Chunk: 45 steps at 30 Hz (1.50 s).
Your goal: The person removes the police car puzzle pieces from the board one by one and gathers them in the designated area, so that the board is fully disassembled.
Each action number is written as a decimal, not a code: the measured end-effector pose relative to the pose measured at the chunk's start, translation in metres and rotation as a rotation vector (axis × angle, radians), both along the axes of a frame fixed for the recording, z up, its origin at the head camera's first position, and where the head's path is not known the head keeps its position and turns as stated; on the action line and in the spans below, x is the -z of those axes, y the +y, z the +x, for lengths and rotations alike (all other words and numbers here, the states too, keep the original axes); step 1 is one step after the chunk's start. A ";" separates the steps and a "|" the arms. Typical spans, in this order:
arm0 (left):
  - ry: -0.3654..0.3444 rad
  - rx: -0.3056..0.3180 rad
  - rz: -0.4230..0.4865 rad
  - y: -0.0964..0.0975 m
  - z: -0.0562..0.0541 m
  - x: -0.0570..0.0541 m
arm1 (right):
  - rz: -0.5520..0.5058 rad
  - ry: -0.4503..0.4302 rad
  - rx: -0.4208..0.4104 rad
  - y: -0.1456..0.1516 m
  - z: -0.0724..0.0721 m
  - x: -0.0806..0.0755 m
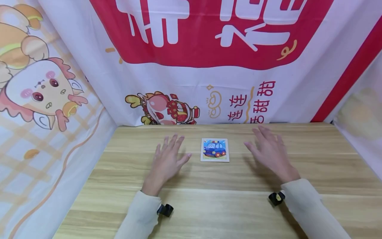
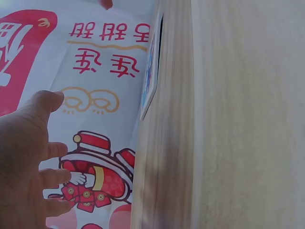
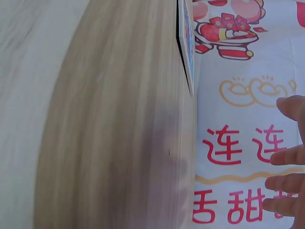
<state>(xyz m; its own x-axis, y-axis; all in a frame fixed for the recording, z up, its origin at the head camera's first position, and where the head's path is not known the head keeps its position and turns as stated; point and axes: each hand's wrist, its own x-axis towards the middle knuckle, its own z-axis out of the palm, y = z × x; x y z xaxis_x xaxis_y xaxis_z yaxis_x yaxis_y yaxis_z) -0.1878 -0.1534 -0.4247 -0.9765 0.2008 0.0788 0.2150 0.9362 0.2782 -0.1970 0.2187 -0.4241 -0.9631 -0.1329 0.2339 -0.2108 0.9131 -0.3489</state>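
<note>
A square picture puzzle (image 1: 215, 150) with a blue cartoon police car and a white border lies flat on the wooden table, toward its back edge. To its left, my left hand (image 1: 167, 161) hovers over the table with fingers spread, holding nothing. On the other side, my right hand (image 1: 270, 152) is likewise spread and holds nothing. Both hands are apart from the puzzle. In the left wrist view the puzzle (image 2: 151, 69) shows edge-on, with the left hand (image 2: 28, 157) beside it. The right wrist view shows the puzzle's edge (image 3: 186, 43) and the right hand's fingers (image 3: 288, 183).
The wooden table (image 1: 215, 205) has a pale grain. Behind it hangs a white and red printed cloth (image 1: 194, 76), and another cloth with a cartoon animal (image 1: 41, 89) hangs at the left. A black wrist camera (image 1: 165, 210) sits at the left cuff, another (image 1: 276, 198) at the right.
</note>
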 end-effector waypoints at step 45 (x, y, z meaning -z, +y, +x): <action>-0.095 0.322 -0.102 0.066 -0.007 0.020 | -0.086 -0.108 -0.273 -0.094 -0.065 0.025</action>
